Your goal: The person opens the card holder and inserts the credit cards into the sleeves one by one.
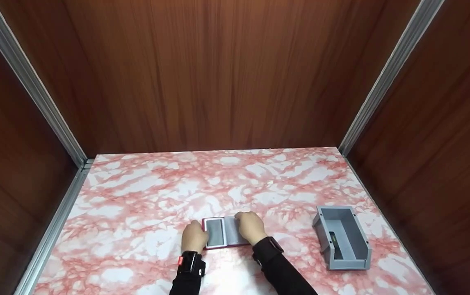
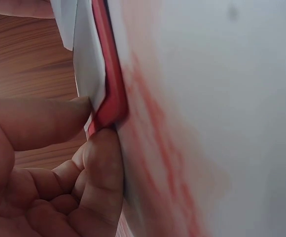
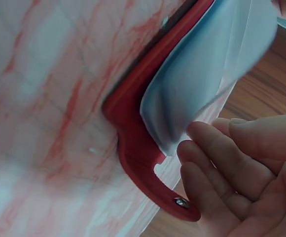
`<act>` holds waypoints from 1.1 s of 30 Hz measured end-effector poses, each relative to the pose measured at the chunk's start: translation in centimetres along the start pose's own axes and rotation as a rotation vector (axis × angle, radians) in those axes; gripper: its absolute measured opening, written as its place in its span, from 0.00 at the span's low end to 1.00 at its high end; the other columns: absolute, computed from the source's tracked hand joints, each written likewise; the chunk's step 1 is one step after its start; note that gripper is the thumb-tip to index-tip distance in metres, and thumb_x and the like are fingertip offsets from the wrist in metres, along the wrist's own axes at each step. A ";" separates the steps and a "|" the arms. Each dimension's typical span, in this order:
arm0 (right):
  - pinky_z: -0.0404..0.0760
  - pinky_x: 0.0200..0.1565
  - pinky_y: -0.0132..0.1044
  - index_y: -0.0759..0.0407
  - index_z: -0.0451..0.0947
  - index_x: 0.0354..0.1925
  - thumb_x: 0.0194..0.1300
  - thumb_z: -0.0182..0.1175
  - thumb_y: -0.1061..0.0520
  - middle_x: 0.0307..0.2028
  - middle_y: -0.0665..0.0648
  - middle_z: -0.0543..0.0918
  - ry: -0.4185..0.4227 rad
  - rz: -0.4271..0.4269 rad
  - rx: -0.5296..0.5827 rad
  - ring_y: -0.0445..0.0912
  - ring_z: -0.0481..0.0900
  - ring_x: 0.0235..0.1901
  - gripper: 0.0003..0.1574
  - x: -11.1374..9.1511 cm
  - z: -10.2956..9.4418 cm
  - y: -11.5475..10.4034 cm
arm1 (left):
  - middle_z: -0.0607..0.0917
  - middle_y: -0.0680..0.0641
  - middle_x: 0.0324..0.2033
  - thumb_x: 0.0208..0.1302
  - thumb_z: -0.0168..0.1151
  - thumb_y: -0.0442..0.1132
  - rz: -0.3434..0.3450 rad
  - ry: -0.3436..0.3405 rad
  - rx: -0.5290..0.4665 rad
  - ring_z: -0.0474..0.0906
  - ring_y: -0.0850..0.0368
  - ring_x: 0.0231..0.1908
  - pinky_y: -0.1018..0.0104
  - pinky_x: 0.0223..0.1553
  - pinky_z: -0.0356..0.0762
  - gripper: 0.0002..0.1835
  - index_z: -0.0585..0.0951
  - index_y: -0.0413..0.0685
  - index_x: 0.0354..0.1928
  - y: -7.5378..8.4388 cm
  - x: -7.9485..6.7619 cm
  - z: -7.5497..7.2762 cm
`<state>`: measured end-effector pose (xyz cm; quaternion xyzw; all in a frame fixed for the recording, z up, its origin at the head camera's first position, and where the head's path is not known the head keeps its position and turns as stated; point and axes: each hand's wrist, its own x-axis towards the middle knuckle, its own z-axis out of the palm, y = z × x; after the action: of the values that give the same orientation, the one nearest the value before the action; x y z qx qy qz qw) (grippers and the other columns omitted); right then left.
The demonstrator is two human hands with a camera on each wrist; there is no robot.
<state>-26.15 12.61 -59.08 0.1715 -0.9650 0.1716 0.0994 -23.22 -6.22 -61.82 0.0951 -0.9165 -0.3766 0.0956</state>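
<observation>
A red card holder (image 1: 213, 247) lies spread on the table, with clear plastic sleeves (image 1: 231, 231) inside. My left hand (image 1: 194, 237) is at its left edge. In the left wrist view, the thumb and index finger pinch the red cover (image 2: 114, 89) and a pale sleeve at a corner. My right hand (image 1: 252, 228) is over the right-hand side. Its fingers, loosely bent in the right wrist view, have their tips right at the edge of the bluish, lifted sleeves (image 3: 192, 74). Below them a red strap (image 3: 153, 185) with a metal snap sticks out from the cover.
To the right stands a grey open-front bin (image 1: 343, 237), with a small dark item (image 1: 335, 245) inside along its left wall. The pink-and-white marbled table (image 1: 157, 192) is bounded by brown wood-look panels (image 1: 218, 82) at the back and both sides.
</observation>
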 end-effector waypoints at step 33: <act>0.81 0.47 0.44 0.63 0.85 0.45 0.59 0.63 0.68 0.41 0.58 0.88 -0.013 -0.193 0.138 0.53 0.85 0.42 0.14 -0.2 0.8 -1.8 | 0.76 0.44 0.19 0.50 0.65 0.31 -0.005 -0.008 -0.006 0.77 0.43 0.24 0.48 0.32 0.75 0.10 0.72 0.42 0.22 -0.2 0.0 0.0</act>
<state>-25.42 10.78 -59.28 0.2711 -0.9306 0.2260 0.0969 -23.22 -6.31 -61.95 0.0958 -0.9154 -0.3801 0.0914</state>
